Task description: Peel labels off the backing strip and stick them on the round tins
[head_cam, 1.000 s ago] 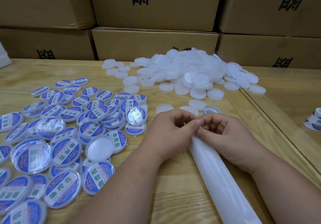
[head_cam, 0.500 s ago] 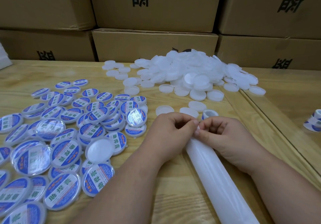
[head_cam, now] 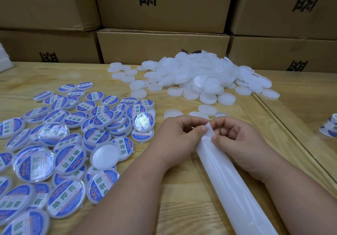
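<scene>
Pinching the backing strip [head_cam: 226, 163] far end, left hand [head_cam: 179, 134] and right hand [head_cam: 235, 139]; strip runs toward camera.

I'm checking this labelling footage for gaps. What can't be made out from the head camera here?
- Any label on the white backing strip: none can be made out where the left hand and right hand pinch its end.
- Strip's near end: cut off by the bottom edge.
- Small print on the blue-labelled round tins: too small.
- Blue-and-white roll: cut off by the right edge.

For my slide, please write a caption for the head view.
Both hands pinch the backing strip between labelled tins and plain white ones.
</scene>
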Motion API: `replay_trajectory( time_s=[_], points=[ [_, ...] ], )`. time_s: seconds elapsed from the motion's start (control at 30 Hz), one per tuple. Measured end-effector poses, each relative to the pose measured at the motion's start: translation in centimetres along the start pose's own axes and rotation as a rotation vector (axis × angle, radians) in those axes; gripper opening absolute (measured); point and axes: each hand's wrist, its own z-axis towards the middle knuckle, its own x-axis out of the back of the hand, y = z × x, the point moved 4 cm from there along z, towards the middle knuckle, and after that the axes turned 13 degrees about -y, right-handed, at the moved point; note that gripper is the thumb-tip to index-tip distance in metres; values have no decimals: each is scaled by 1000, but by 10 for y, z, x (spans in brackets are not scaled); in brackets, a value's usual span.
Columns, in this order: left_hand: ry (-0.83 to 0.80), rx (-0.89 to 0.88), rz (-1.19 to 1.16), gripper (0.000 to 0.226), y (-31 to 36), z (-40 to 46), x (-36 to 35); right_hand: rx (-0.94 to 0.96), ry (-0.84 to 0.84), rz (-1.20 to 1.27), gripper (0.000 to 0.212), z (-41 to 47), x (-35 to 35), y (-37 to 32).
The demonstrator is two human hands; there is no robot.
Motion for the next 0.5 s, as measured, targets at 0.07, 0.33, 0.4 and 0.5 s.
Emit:
replay_trajectory(
  time_s=[0.07,0.33,0.4,0.5],
  points=[
    [-3,-4,14,15,-1,0,0,3,-8,5,21,1,0,0],
    [178,-29,-98,26,-2,2,10,-2,21,-2,18,0,2,1],
    [251,-19,-205,28,-2,1,15,-20,30,1,18,-1,2,1],
    [344,23,-314,29,-5,1,22,-15,21,5,21,-2,0,-1]
  ],
)
